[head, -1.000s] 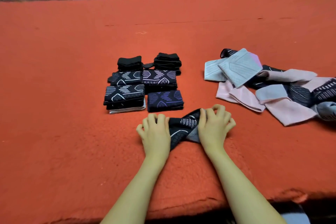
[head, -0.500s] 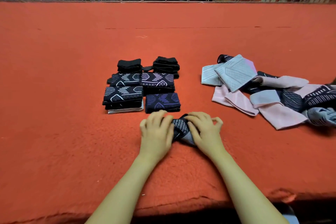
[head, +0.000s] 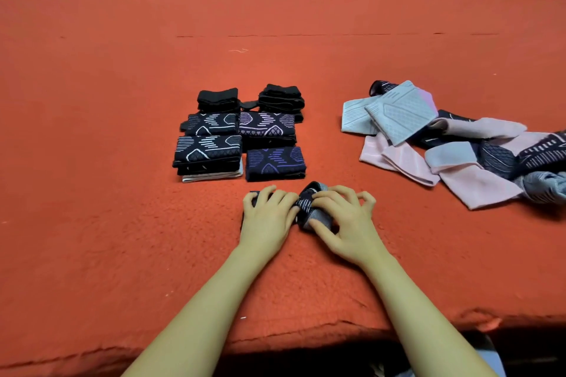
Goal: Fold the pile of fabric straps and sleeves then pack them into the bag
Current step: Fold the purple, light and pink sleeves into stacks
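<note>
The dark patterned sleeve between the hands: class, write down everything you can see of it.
The dark patterned fabric sleeve is a knitted piece, navy-black with pale woven stripes and a grey band at its near end. It lies bunched and partly folded on the orange felt-covered table, just in front of the folded stacks. The left hand presses on its left part; the right hand curls its fingers round the right end. Much of it is hidden beneath the hands.

Unfolded pile (head: pixel 477 147) cut off at the right edge, dark sleeve (head: pixel 309 205) mostly hidden under both hands
</note>
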Available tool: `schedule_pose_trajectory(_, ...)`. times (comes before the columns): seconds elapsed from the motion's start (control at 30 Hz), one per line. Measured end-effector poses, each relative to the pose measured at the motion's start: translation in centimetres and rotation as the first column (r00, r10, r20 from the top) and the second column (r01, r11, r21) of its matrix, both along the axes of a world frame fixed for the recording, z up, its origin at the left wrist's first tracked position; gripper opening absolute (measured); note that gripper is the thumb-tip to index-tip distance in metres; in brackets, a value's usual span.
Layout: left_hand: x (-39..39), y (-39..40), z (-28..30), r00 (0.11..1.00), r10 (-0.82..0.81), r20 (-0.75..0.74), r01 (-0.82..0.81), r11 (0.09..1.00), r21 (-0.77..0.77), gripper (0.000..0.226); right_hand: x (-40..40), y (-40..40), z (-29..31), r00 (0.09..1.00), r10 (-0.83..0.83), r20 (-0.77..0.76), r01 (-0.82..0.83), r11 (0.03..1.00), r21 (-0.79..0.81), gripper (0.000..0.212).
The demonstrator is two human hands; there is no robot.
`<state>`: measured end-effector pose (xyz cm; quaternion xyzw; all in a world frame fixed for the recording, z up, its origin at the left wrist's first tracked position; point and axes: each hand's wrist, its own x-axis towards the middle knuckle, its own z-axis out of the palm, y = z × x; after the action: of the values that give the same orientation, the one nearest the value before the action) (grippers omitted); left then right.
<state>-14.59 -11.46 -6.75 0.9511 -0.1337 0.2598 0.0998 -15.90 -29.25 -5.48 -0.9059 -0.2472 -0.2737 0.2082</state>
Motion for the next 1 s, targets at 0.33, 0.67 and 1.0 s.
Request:
schedule_pose_trajectory(0.33,1.2,1.4,0.1,0.982,-0.153,0.114,0.172,0.968,-0.184,0.034,0.3,0.2,0.2,0.977,-0.141,0.158,0.117,0.981,0.156,0.006)
schedule_pose_trajectory(0.67,0.9,0.4,0.2,0.974,0.013,0.226,0.022,0.988,-0.153,0.033,0.6,0.3,-0.2,0.899,-0.423,0.111,0.392,0.892,0.223,0.029)
schedule_pose_trajectory(1.0,0.3,-2.0,0.3,0.973,-0.091,0.212,0.103,0.994,-0.043,0.047,2.5,-0.1,-0.6,0.903,-0.421,-0.080,0.428,0.872,0.240,0.029)
